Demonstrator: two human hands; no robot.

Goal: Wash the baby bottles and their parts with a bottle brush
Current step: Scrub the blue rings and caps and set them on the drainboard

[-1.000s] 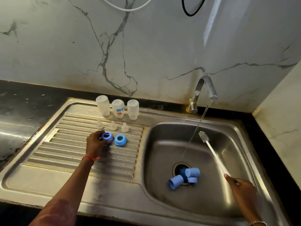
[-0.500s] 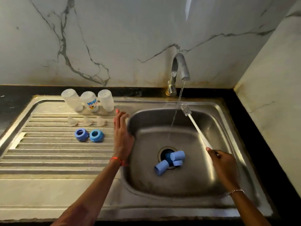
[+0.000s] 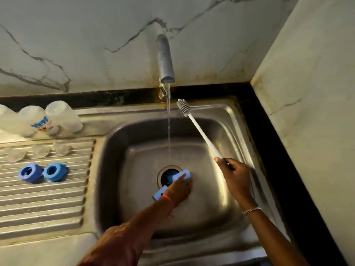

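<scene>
A curved metal tap (image 3: 165,58) is pouring a thin stream of water (image 3: 169,121) into the steel sink (image 3: 115,169), and that stream is falling between the two arms, just left of the bottle brush (image 3: 183,105). The right hand (image 3: 237,173) is gripping the near end of the brush's slim white handle, fingers curled round it, holding the ribbed grey head up by the far rim. The left hand (image 3: 179,189) is reaching down to the drain (image 3: 160,173), its forefinger lying along one pale blue cap (image 3: 185,174); whether the other fingers are closing round it I cannot tell, since the hand is hiding them. A second cap (image 3: 158,194) is peeking out beside the wrist. On the ridged drainboard (image 3: 48,208) to the left, three cloudy plastic bottles (image 3: 64,116) are standing in a row, three clear teats (image 3: 61,148) are sitting nearer, and two blue collar rings (image 3: 54,171) are lying nearest. Black tabletop (image 3: 269,131) is edging the sink under a veined marble wall (image 3: 76,45).
</scene>
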